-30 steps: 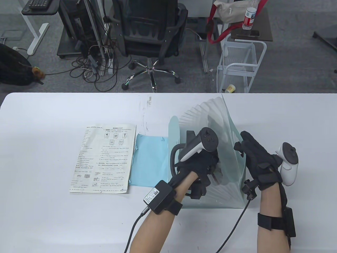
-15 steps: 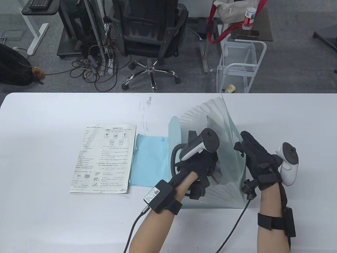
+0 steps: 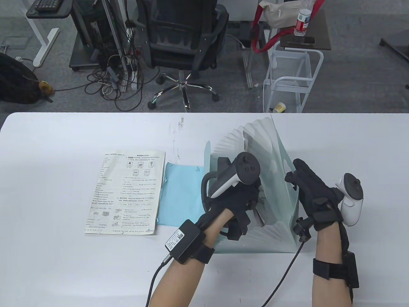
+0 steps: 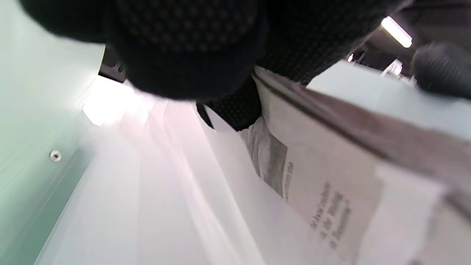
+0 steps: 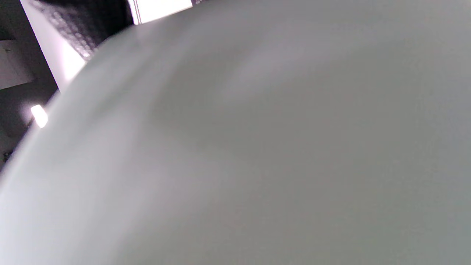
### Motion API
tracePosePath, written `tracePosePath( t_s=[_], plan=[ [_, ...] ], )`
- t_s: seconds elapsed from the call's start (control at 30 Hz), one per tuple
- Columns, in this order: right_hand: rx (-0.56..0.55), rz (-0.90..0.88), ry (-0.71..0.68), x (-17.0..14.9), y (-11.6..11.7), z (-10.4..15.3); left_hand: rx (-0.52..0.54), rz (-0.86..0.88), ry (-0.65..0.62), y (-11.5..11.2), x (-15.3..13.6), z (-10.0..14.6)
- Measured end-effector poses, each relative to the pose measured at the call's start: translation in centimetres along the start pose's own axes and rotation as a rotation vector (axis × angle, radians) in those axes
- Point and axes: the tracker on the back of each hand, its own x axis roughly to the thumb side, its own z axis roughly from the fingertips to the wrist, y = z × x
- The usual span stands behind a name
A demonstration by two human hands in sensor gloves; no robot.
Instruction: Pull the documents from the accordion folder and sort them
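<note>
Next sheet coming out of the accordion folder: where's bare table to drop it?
Bare table left of the printed worksheet, and along the far edge behind it. Crowded: blue sheet wedged between worksheet and accordion folder, where left hand and right hand work.

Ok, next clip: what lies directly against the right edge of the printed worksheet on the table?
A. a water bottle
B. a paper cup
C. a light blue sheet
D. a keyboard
C: the light blue sheet lies flat between the printed worksheet and the accordion folder.
</note>
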Motion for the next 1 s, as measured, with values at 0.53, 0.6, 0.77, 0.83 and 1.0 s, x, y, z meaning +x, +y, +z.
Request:
tracePosePath(
  t_s=[0.53, 0.6, 0.77, 0.83, 1.0],
  plan=[
    [0.000, -0.002, -0.001, 0.0, -0.1, 0.1, 0.223, 0.052, 0.103, 4.2, -2.6, 2.5],
    [-0.001, -0.001, -0.002, 0.0, -0.1, 0.1, 0.200, 0.067, 0.143, 4.5, -3.0, 2.3],
    [0.000, 0.000, -0.002, 0.0, -0.1, 0.0, 0.161, 0.113, 0.156, 4.7, -3.6, 1.9],
    [0.001, -0.001, -0.002, 0.0, -0.1, 0.0, 0.145, 0.162, 0.147, 4.6, -3.8, 1.8],
    [0.001, -0.008, -0.002, 0.0, -0.1, 0.1, 0.112, 0.183, 0.150, 4.6, -4.0, 1.5]
  ],
)
